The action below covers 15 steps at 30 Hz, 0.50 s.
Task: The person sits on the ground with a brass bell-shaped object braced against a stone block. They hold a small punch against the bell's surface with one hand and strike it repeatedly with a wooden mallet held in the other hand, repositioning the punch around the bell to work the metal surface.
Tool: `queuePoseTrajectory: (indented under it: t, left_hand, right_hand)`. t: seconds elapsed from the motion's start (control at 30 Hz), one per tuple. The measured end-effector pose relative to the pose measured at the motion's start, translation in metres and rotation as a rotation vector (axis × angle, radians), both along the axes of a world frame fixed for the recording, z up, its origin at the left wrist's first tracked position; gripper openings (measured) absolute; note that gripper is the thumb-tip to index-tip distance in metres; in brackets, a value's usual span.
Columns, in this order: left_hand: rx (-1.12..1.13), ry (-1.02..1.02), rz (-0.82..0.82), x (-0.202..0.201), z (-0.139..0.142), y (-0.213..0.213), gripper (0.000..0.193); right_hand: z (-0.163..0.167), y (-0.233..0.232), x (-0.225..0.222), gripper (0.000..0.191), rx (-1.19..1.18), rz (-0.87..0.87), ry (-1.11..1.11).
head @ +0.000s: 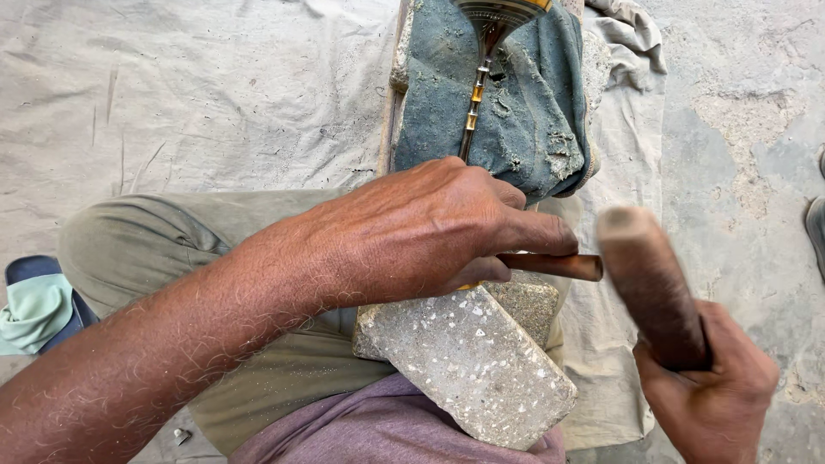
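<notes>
Gripping a thin brown rod (554,265), the left hand (421,232) sits at the centre of the view, its grip closed tight on the rod with the thumb on top and the fingers curled beneath. The rod's free end sticks out toward 3 o'clock, just beside a thick brown wooden handle (651,288), blurred in the picture. That handle is held by the right hand (711,391) at 4 o'clock, whose grip is wrapped fully round its lower end, so that the top of the handle stands up near the rod's tip.

Under the left hand, toward 6 o'clock, lie two speckled grey stone blocks (473,365), one resting across the other on the person's lap. At 12 o'clock from the hand a slim metal piece with amber beads (474,103) runs up a worn blue cloth (533,112), its lower end hidden behind the knuckles. The cloth is draped over a pale slab (400,51). The person's knee in olive trousers (146,249) lies toward 9 o'clock, and a purple garment (378,430) shows at 6 o'clock. A grey sheet (198,94) covers the floor from 9 to 12 o'clock, with bare concrete floor (739,129) at 2 o'clock. A blue slipper with a pale green cloth (34,309) lies at the left edge.
</notes>
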<state>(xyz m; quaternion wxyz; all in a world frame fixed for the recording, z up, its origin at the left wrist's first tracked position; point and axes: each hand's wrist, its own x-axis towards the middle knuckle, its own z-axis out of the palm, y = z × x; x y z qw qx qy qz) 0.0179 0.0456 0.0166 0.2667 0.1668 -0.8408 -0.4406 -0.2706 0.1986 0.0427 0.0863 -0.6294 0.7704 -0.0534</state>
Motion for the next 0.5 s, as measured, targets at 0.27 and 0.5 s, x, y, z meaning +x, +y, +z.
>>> queuePoseTrajectory:
  t: [0.27,0.5]
  left_hand:
    - [0.094,-0.015,0.036,-0.003,0.006,0.000,0.036]
    - [0.081,-0.023,0.096,-0.003,0.008,0.006,0.036]
  right_hand:
    - [-0.006,0.007,-0.016,0.032,-0.141,-0.244,-0.502]
    - [0.003,0.007,-0.021,0.034,-0.213,-0.238,-0.716]
